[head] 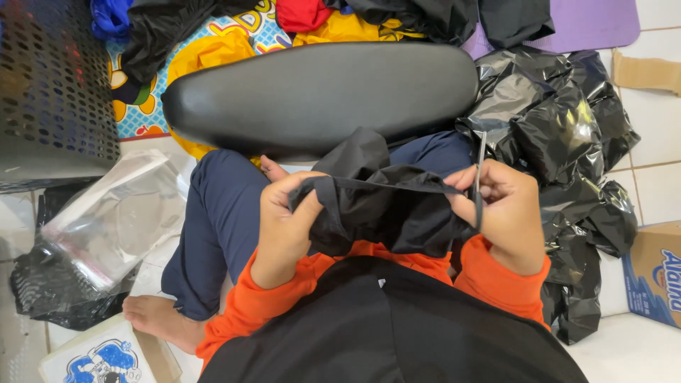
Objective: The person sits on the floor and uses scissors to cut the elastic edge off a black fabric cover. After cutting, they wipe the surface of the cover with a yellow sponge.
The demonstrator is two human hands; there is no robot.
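We see both hands w/ a black garment [386, 213] bunched at mid-frame, just above the lap. Left hand [284, 223], center-left, is curled shut around the cloth's left end; fingers wrap a rolled edge, thumb side up. Right hand [507, 213], center-right, is closed too, pinching the other end of that same edge, so a taut black band runs between the two fists. A thin black strap hangs over the right hand's fingers & runs up toward the upper right. Rest of the garment sags in folds below the band & peaks up behind it.

Orange sleeves [489, 273] cover both forearms, lower center. Navy trousers [220, 220] on a bent leg sit left of the hands, w/ a bare foot [159, 319] at lower left.

Around: a glossy black oblong cushion [319, 96] lies across upper center, just beyond the hands. Crumpled black plastic bags [567, 142] pile up at right, touching the cushion's end. Clear plastic bag [113, 216] lies at left, below a dark perforated basket [53, 85] in the upper left. Yellow, red & blue clothes are heaped along the top edge. A cardboard box [656, 273] sits at the right edge, another printed box [106, 354] at bottom left. White tile floor [660, 113] at far right.
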